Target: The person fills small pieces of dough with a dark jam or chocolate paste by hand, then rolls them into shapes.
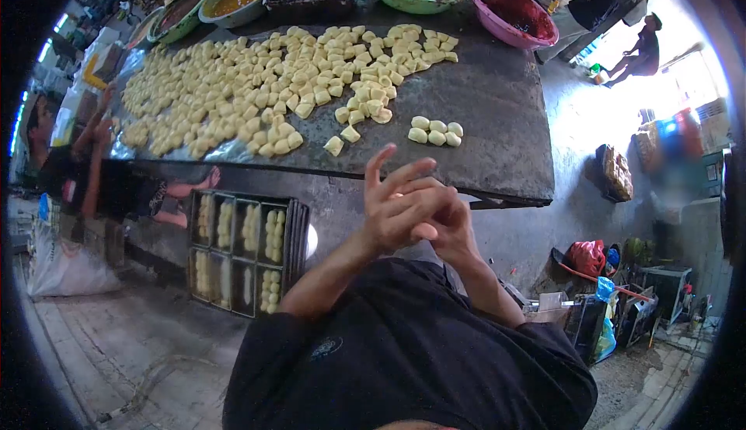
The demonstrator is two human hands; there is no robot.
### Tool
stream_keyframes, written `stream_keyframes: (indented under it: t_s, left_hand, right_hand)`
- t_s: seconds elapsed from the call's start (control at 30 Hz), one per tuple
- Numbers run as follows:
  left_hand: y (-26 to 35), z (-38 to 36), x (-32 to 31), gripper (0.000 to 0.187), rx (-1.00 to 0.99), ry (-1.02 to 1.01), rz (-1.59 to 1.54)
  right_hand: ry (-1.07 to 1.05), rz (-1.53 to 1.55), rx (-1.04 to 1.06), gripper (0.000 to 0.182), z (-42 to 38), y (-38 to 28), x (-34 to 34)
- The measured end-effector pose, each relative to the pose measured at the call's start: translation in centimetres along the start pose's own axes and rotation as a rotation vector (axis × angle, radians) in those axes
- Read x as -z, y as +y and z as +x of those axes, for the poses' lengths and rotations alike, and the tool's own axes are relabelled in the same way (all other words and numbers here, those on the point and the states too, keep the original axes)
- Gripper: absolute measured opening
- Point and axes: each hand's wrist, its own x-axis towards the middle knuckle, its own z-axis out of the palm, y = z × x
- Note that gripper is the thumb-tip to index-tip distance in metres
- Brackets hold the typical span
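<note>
My left hand is raised in front of the table's near edge, with its fingers spread apart and nothing held in them. Against it rests my right hand, its fingers partly hidden behind the left one. Just beyond both hands, several smooth dough balls sit in two short rows on the dark table. Two loose dough pieces lie left of them. A wide spread of cut dough pieces covers the table's left and middle.
Basins of filling, including a pink basin, line the table's far side. A stack of trays with dough balls stands on the floor at left. Another person is at the left. A co-worker's hand reaches into the pink basin.
</note>
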Motion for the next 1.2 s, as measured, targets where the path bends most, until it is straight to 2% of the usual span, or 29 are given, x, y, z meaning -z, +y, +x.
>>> stream_keyframes:
  t_s: [0.03, 0.13, 0.2, 0.23, 0.3, 0.37, 0.4, 0.47, 0.5, 0.53, 0.57, 0.6, 0.63, 0.67, 0.7, 0.73, 0.8, 0.9, 0.97, 1.0, 1.07, 1.13, 1.17, 1.2]
  left_hand:
    - [-0.3, 1.2, 0.3, 0.059, -0.061, -0.023, -0.039]
    - [-0.9, 5.1, 0.9, 0.050, -0.091, -0.063, -0.338]
    - [-1.1, 7.0, 0.6, 0.052, -0.131, -0.120, -0.459]
    - [-1.5, 7.5, 0.2, 0.055, -0.168, -0.143, -0.521]
    - [-3.7, 8.7, -0.8, 0.064, -0.252, -0.184, -0.601]
    - [-6.4, 9.4, -2.1, 0.067, -0.179, -0.209, -0.572]
    - [-7.8, 9.8, -2.6, 0.069, -0.142, -0.223, -0.558]
    - [-9.6, 9.3, -4.3, 0.102, 0.353, -0.110, -0.954]
    - [-11.4, 9.3, -4.6, 0.106, 0.407, -0.058, -0.835]
    - [-13.3, 7.9, -4.2, 0.106, 0.494, -0.063, -0.590]
    - [-15.3, 6.6, -3.7, 0.105, 0.584, -0.089, -0.354]
    - [-16.8, 3.6, -3.1, 0.099, 0.694, -0.173, 0.013]
    - [-18.1, 1.1, -2.2, 0.090, 0.748, -0.262, 0.202]
    - [-18.6, -0.5, -1.2, 0.081, 0.798, -0.355, 0.391]
    - [-17.9, -0.8, -0.4, 0.068, 0.965, -0.407, 0.407]
    - [-17.2, -1.0, 0.3, 0.056, 1.133, -0.456, 0.419]
    - [-17.4, -5.1, 1.5, 0.040, 1.223, -0.575, 0.339]
    - [-17.3, -4.6, 1.9, 0.030, 1.332, -0.443, 0.177]
    - [-17.7, -3.3, 1.9, 0.024, 1.340, -0.271, 0.055]
    - [-17.9, -2.2, 1.8, 0.022, 1.338, -0.185, -0.006]
    - [-18.3, 0.8, 0.6, 0.016, 1.433, 0.210, -0.444]
    - [-19.3, 1.9, -0.4, 0.015, 1.470, 0.573, -0.927]
    - [-19.9, 1.7, -1.2, 0.017, 1.362, 0.612, -1.131]
    - [-20.2, 2.2, -1.6, 0.019, 1.335, 0.562, -1.115]
  right_hand:
    - [0.046, 0.000, -0.010, 0.012, -0.2, -1.3, -0.3]
    - [-0.057, 0.350, -0.212, 0.024, 0.1, -2.9, 1.8]
    - [-0.194, 0.618, -0.274, 0.035, 0.2, -2.7, 3.5]
    - [-0.124, 0.776, -0.320, 0.039, 0.4, -4.8, 2.4]
    - [-0.233, 1.018, -0.192, 0.052, 3.2, -3.0, 2.6]
    - [-0.448, 1.158, -0.015, 0.057, 6.7, -0.5, 3.7]
    - [-0.476, 1.122, -0.015, 0.053, 8.6, -0.6, 4.6]
    - [-0.448, 0.895, -0.077, 0.045, 13.3, -1.0, 7.0]
    - [-0.399, 0.754, -0.120, 0.042, 16.2, -1.1, 8.6]
    - [-0.362, 0.613, -0.178, 0.037, 19.7, -0.6, 10.7]
    - [-0.162, 0.514, -0.191, 0.030, 24.1, -1.3, 11.7]
    - [-0.054, 0.352, -0.088, 0.026, 29.5, -0.1, 13.6]
    - [0.076, -0.053, -0.010, 0.024, 35.0, 0.7, 15.8]
    - [0.057, -0.331, -0.018, 0.023, 40.3, 1.1, 18.1]
    - [0.049, -0.426, -0.019, 0.022, 45.7, 3.4, 20.8]
    - [-0.044, -0.591, 0.141, 0.024, 51.0, 6.7, 24.2]
    - [-0.162, -1.191, 0.160, 0.028, 57.5, 8.2, 26.0]
    - [-0.398, -1.420, 0.060, 0.026, 63.1, 12.6, 27.0]
    - [-0.558, -1.533, 0.032, 0.027, 64.7, 14.6, 26.9]
    - [-0.577, -1.464, -0.087, 0.027, 64.4, 14.1, 26.0]
    - [-0.604, -1.321, -0.322, 0.030, 63.0, 11.5, 23.7]
    - [-0.707, -1.276, -0.358, 0.029, 63.6, 10.5, 23.8]
    - [-0.752, -1.253, -0.374, 0.029, 63.6, 10.0, 24.0]
    - [-0.719, -1.131, -0.387, 0.027, 63.3, 9.4, 24.3]
